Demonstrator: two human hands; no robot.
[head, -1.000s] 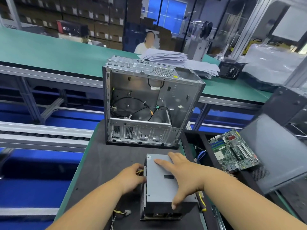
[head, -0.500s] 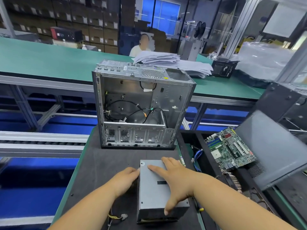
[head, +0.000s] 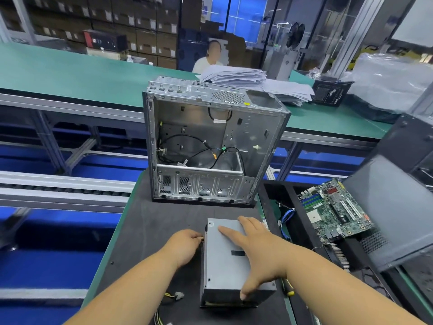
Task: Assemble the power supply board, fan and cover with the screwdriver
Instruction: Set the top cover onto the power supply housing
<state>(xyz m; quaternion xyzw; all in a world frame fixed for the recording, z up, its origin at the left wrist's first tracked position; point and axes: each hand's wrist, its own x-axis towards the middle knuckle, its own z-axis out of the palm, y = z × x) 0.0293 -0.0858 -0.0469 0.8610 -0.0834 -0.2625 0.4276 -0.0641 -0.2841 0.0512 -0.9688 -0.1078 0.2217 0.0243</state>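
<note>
The table (head: 150, 233) carries a dark, matte, slightly textured mat with a green border along its left edge. The landmark is the computer case (head: 210, 146), a bare sheet-metal box standing upright at the far end of the mat with its open side toward the viewer; black cables loop inside it, and perforated vent slots run along its lower panel. A strip of bare mat lies between the case and the power supply (head: 225, 261), and more bare mat extends left of the supply up to the green border.

Beyond the case, a long green conveyor surface (head: 70, 73) crosses the room, with stacked papers (head: 236, 76) just behind the case's top edge and a seated person (head: 208, 59) farther back. Right of the case, a dark tray holds a green motherboard (head: 332, 209), and a grey flat panel (head: 393, 207) leans tilted beside it.

The power supply is a rectangular grey metal box lying flat on the mat, near the viewer from the case. The right hand (head: 255, 249) rests on its top face with fingers spread and straight, thumb hooked over the near edge (grip spread, not closed). The left hand (head: 185, 245) sits against the supply's left side, fingers curled; its grip appears to pinch something small there, and what it is cannot be told. A yellow-and-black wire bundle with a white connector (head: 179, 295) lies on the mat at the supply's near-left corner.
</note>
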